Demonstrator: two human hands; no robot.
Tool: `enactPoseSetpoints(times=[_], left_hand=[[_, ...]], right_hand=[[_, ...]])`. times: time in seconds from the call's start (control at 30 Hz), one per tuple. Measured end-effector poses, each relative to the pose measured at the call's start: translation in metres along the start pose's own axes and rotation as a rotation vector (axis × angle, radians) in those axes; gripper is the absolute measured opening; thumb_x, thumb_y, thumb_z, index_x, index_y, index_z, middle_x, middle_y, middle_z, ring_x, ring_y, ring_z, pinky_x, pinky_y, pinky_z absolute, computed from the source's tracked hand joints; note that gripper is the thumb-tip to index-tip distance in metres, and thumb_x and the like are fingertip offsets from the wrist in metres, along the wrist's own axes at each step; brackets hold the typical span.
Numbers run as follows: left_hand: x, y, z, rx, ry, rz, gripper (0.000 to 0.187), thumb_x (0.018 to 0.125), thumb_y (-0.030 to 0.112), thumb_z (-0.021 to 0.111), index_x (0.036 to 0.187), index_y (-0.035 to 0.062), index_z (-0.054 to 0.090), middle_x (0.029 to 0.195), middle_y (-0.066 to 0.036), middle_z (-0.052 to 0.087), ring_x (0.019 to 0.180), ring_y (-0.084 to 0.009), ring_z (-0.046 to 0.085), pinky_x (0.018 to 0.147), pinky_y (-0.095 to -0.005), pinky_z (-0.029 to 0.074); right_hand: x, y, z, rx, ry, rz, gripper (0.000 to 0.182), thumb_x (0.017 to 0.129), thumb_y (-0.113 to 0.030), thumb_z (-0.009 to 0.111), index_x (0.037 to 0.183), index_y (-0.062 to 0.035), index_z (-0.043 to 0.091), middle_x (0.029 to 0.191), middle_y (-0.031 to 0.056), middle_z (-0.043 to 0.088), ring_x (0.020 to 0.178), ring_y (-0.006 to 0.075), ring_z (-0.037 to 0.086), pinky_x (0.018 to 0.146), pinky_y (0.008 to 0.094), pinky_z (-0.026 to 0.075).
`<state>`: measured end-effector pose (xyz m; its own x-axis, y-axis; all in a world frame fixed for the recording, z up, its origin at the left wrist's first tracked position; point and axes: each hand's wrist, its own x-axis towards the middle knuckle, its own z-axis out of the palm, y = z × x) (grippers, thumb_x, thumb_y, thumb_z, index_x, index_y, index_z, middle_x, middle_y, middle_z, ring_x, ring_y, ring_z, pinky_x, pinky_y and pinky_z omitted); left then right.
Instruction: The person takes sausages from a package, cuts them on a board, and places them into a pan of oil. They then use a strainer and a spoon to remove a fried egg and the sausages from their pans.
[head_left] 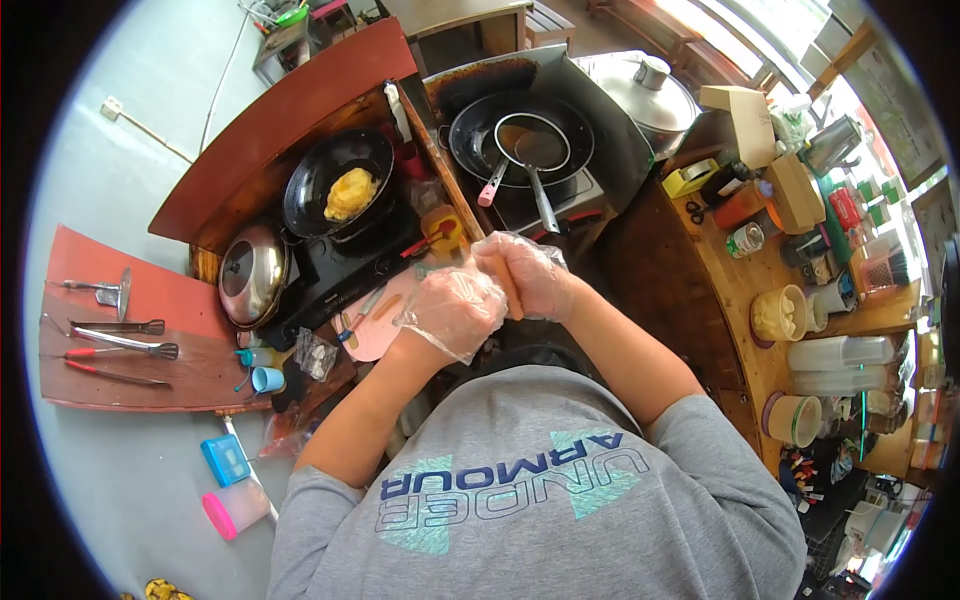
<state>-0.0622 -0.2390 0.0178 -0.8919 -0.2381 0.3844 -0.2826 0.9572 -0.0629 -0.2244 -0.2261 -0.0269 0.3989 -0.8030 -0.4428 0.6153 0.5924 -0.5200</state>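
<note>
Both of my hands wear clear plastic gloves and meet over the front of the counter. In my right hand [525,275] is a long orange-brown sausage [507,286], pointing down between the two hands. My left hand [455,308] is curled closed beside it; what its fingers hold, if anything, is hidden. Just left of it, a pink cutting board [372,343] bears a knife [361,314] with a blue-and-red handle and another orange-brown sausage-like piece [386,306]. Behind my left hand stands a yellowish container [441,226] with a red-handled utensil [428,240] in it.
A wok [305,205] with yellow egg [350,194] sits on the left stove. The right wok [470,135] holds strainers [533,142]. A lidded steel pot [655,95] stands behind. Utensils lie on the left shelf [200,390]; jars and tubs crowd the right wooden counter [735,290].
</note>
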Motion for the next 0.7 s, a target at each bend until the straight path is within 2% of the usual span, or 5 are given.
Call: enactPoseSetpoints(times=[0.4, 0.47, 0.6, 0.67, 0.7], left_hand=[[-0.009, 0.004, 0.021, 0.079, 0.024, -0.167, 0.013, 0.072, 0.017, 0.068, 0.067, 0.0086, 0.06, 0.063, -0.007, 0.058, 0.062, -0.0251, 0.062, 0.054, -0.039, 0.048], [-0.018, -0.005, 0.023, 0.101, 0.036, -0.194, 0.013, 0.072, 0.017, 0.068, 0.067, 0.0082, 0.06, 0.063, -0.008, 0.059, 0.063, -0.0255, 0.062, 0.055, -0.0394, 0.048], [-0.036, -0.026, 0.009, 0.078, 0.049, -0.242, 0.015, 0.074, 0.015, 0.067, 0.066, 0.0049, 0.059, 0.065, -0.01, 0.06, 0.065, -0.03, 0.062, 0.059, -0.0422, 0.048], [-0.053, -0.038, 0.009, 0.056, 0.066, -0.411, 0.016, 0.079, 0.013, 0.063, 0.066, 0.0028, 0.06, 0.065, -0.014, 0.059, 0.065, -0.033, 0.061, 0.06, -0.0441, 0.049], [-0.076, -0.052, 0.025, -0.03, 0.048, -0.658, 0.019, 0.084, 0.014, 0.059, 0.07, 0.0012, 0.064, 0.07, -0.02, 0.061, 0.068, -0.037, 0.062, 0.064, -0.0463, 0.05]], right_hand=[[0.001, 0.01, -0.042, -0.111, -0.315, 0.246, 0.034, 0.089, -0.043, 0.052, 0.081, -0.0112, 0.06, 0.06, 0.0031, 0.054, 0.042, 0.0172, 0.047, 0.037, 0.0285, 0.033], [0.002, 0.018, -0.046, -0.093, -0.207, 0.31, 0.041, 0.091, -0.047, 0.05, 0.087, -0.008, 0.063, 0.054, -0.0002, 0.047, 0.037, 0.0135, 0.038, 0.036, 0.0267, 0.027], [0.011, 0.03, -0.061, -0.216, -0.333, 0.538, 0.058, 0.095, -0.053, 0.045, 0.102, 0.0015, 0.064, 0.05, -0.0069, 0.028, 0.038, 0.0053, 0.024, 0.036, 0.0237, 0.02], [0.02, 0.041, -0.072, -0.345, -0.308, 0.611, 0.058, 0.096, -0.052, 0.043, 0.105, 0.0021, 0.063, 0.051, -0.0074, 0.03, 0.039, 0.0052, 0.025, 0.037, 0.0237, 0.02], [0.02, 0.044, -0.072, -0.397, -0.273, 0.617, 0.057, 0.098, -0.05, 0.043, 0.107, 0.0024, 0.063, 0.052, -0.0078, 0.03, 0.04, 0.0056, 0.024, 0.038, 0.0239, 0.02]])
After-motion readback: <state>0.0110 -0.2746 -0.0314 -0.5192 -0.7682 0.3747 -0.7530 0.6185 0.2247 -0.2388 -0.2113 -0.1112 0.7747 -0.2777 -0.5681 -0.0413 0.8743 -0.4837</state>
